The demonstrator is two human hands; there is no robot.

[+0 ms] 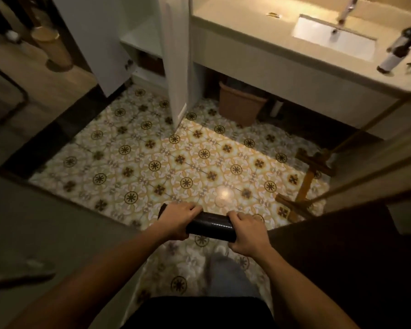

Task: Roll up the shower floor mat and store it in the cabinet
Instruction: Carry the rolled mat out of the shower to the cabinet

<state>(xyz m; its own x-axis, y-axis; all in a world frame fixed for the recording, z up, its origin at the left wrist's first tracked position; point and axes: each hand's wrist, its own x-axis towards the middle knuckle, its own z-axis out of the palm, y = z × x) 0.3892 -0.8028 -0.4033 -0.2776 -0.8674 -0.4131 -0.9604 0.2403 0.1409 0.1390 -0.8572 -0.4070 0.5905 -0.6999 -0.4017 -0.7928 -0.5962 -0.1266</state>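
Standing over a patterned tile floor (166,162), the person holds a rolled black shower mat (211,225) out in front, level and crosswise, well above the tiles. The floor ahead is open and bare between the mat and the far units. It is hemmed on the left by a dark threshold strip (43,143) and a grey wall edge (57,210), and on the right by a dark panel (337,257) and a wooden frame (306,181) lying on the tiles beside thin gold rails.

At the far end a tall white cabinet (138,43) stands with its doors swung out: the left door (93,51) angles toward the threshold, and the right door (176,67) juts edge-on over the tiles. White shelves show between them, with something dark on the lower one, too dim to identify. To the right of the cabinet runs the vanity surface (247,36) with an inset white sink (330,36), a tap and a pump bottle (394,53). A tan waste bin (240,103) sits in the recess underneath.

The left hand (178,219) is wrapped over the left end of the roll, fingers curled across the top and thumb beneath. The right hand (247,233) is closed round the right end, knuckles up. A short stretch of glossy black roll shows between them. The mat is well short of the cabinet, with the open tiles lying between.
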